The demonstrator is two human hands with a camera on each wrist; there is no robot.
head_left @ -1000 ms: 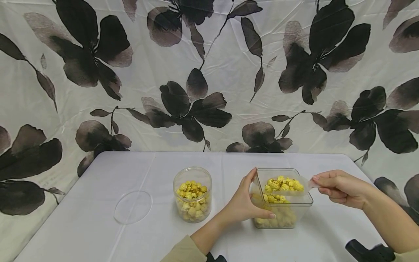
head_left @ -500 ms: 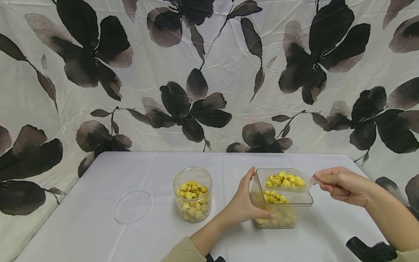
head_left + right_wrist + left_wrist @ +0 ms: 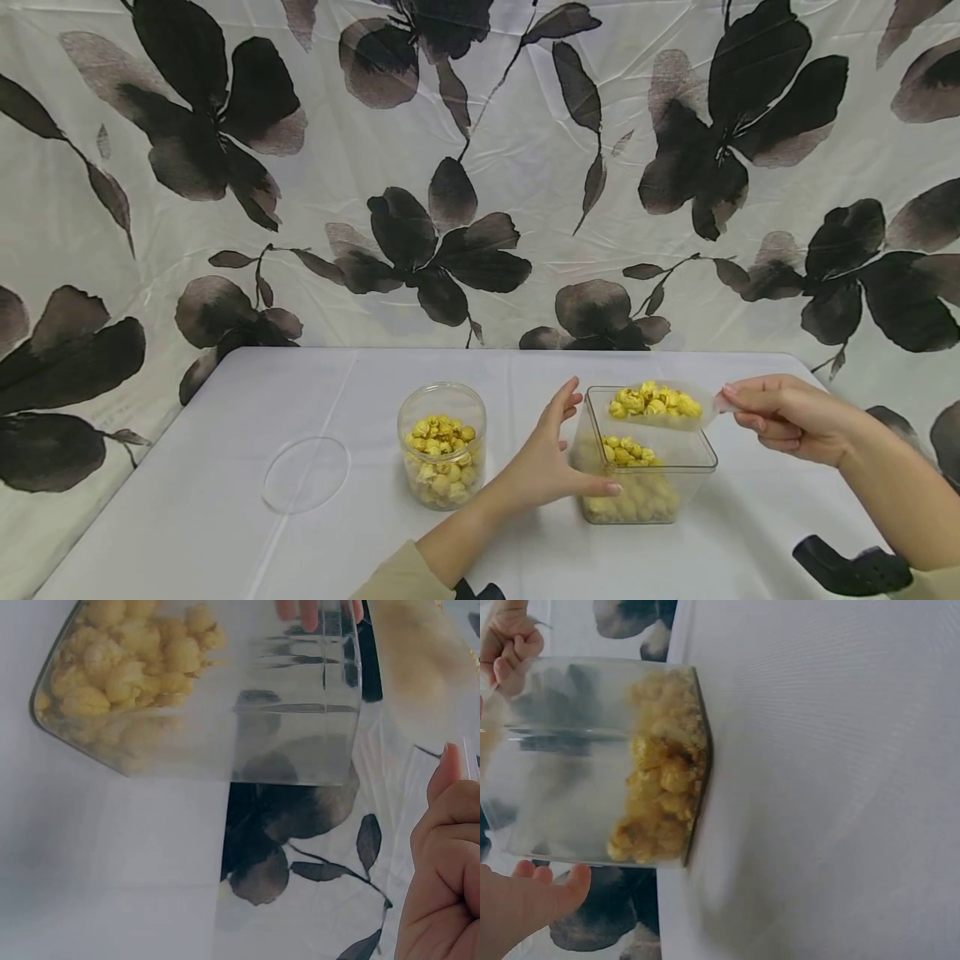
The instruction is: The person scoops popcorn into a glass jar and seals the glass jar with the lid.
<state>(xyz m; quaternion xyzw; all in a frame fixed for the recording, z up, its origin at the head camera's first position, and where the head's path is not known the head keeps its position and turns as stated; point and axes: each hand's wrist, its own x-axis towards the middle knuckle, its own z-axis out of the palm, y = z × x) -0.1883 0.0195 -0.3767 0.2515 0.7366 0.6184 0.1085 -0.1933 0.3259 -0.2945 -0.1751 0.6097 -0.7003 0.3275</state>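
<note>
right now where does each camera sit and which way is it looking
Head: above the table, looking forward and down at the round jar, square container and loaded scoop; both forearms show, left hand and right hand.
Left wrist: beside the square container, looking sideways at it; only fingertips show.
Right wrist: low by the same container; the curled right hand fills the corner.
Shared: both wrist views show the square container of popcorn.

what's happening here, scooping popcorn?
Yes. The right hand pinches the handle of a clear scoop heaped with yellow popcorn, held level just above the square clear container, which is partly full of popcorn. The left hand is beside that container's left wall, fingers straight, thumb at its lower front. A round clear jar, open and over half full of popcorn, stands to the left, its lid flat on the white table.
</note>
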